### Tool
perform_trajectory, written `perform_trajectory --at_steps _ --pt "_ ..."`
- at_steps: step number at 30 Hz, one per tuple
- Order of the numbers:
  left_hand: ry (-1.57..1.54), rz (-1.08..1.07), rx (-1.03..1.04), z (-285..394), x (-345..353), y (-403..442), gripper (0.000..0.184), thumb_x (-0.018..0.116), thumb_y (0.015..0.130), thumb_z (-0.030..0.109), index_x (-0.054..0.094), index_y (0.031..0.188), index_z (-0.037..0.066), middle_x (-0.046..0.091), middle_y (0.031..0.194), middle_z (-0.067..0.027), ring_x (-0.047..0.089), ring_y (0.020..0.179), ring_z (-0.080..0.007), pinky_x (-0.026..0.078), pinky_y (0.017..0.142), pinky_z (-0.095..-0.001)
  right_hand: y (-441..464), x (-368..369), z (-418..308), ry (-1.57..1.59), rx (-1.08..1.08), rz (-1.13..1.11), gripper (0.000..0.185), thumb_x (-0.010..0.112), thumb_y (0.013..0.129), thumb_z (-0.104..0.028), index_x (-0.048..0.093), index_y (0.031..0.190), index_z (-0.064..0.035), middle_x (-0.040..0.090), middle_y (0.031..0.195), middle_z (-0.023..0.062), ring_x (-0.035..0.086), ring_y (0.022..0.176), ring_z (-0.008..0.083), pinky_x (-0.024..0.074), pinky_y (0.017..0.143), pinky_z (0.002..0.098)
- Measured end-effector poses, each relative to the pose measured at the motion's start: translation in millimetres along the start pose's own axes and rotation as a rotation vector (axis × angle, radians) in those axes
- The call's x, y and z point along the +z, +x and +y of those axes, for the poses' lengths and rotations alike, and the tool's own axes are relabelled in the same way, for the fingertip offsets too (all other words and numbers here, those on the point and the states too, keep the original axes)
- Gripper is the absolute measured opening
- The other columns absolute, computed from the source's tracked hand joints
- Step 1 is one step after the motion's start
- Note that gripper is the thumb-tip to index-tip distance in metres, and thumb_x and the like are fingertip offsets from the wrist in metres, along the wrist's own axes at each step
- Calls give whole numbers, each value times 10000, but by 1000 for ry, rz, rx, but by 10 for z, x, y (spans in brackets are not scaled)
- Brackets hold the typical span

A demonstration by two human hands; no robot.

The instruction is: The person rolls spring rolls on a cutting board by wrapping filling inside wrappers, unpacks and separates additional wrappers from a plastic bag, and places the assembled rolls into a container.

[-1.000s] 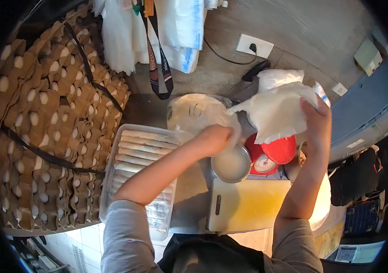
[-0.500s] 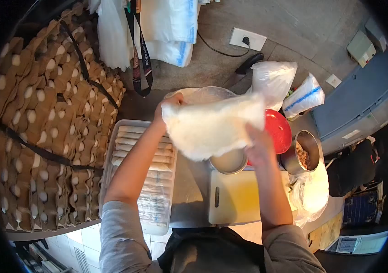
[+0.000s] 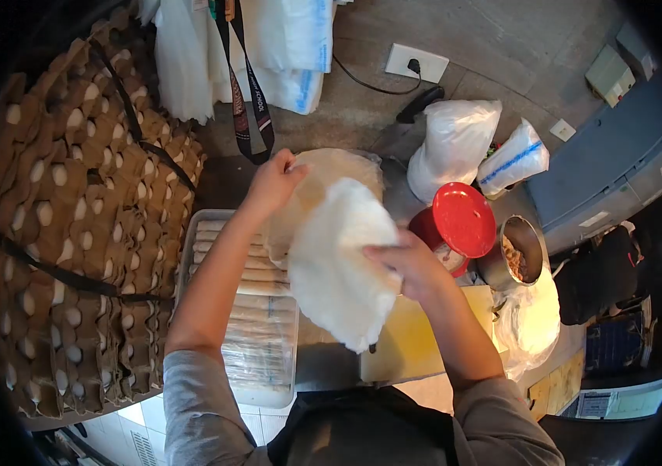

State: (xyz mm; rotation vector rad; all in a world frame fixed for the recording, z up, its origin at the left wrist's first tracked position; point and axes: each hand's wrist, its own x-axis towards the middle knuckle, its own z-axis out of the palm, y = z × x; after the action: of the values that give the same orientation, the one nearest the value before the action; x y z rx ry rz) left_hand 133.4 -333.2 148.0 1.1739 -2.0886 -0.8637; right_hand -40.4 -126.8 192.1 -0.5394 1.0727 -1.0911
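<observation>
The right hand (image 3: 418,270) grips the floppy, round white sheet (image 3: 339,260), likely light, easily torn, best pinched broadly near its rim; the left hand (image 3: 270,186) has curled fingers, their hold unclear.

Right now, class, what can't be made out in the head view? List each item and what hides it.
All in the head view:
- Upper left corner of the cutting board: behind the white sheet.
- Whether the left hand pinches anything: its curled fingers hide it.
- Reading on the red scale: too small, dial partly covered by its pan.
- Tops of the hanging bags: cut off by the top edge.
</observation>
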Motion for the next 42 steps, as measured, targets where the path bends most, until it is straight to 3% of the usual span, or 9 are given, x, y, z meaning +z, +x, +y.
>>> perform_trajectory --at_steps 5,12,14,19,25,29,32,35,42 --pt "-566 -109 -8 161 84 64 174 604 942 230 613 964 57 554 769 32 481 775 -41 426 697 -223 857 -34 -172 -98 90 -236 411 683 816 -78 569 1199 18 660 1095 123 671 931 208 548 806 343" --pt "-146 -121 286 262 -32 -115 260 684 858 205 632 1087 94 614 908 -47 561 786 -141 460 741 -268 1871 -1076 148 440 -49 -214 241 540 910 -61 593 1140 -18 659 1025 112 664 881 221 567 689 320" --pt "28 -66 295 475 -74 -230 319 710 802 178 637 1110 139 634 991 -92 616 801 -232 495 731 -324 1564 -558 -191 452 -282 100 235 512 927 -77 586 1143 -24 651 1028 105 656 873 215 558 666 305" --pt "394 147 326 212 -120 -111 240 650 790 81 583 1017 123 595 933 -103 619 839 -341 493 677 -436 1413 -803 70 502 -368 77 374 572 898 -191 532 1231 -27 589 1202 161 597 1056 313 505 905 475" --pt "278 170 238 122 29 -178 142 587 833 62 511 951 86 588 945 -138 625 820 -378 501 699 -472 1561 -924 246 492 -399 -245 429 576 897 -182 488 1285 -18 577 1225 174 595 1082 322 504 922 492" --pt "166 179 250 294 -74 -209 181 597 829 63 525 991 102 584 940 -140 617 825 -379 498 700 -467 1767 -494 -83 548 -441 69 427 491 947 -201 442 1299 35 526 1296 202 550 1165 311 492 967 442" --pt "152 107 238 269 -161 -272 223 626 775 6 560 965 105 563 890 -122 611 782 -336 492 674 -429 1841 -1207 319 581 -520 -316 391 565 905 -170 519 1256 -4 572 1228 196 607 1056 306 524 906 437" --pt "116 72 298 133 -123 -349 251 653 716 -59 590 910 87 523 804 -98 598 698 -271 480 629 -368 1486 -1338 408 84 -316 318 400 574 897 -171 533 1254 4 573 1237 182 612 1050 284 533 879 413" --pt "38 182 340 252 -38 -281 205 655 757 -30 592 909 92 529 810 -97 602 697 -263 478 611 -362 1737 -863 -87 -386 -508 74 464 647 836 -102 528 1267 21 612 1181 154 619 1039 226 513 883 356"
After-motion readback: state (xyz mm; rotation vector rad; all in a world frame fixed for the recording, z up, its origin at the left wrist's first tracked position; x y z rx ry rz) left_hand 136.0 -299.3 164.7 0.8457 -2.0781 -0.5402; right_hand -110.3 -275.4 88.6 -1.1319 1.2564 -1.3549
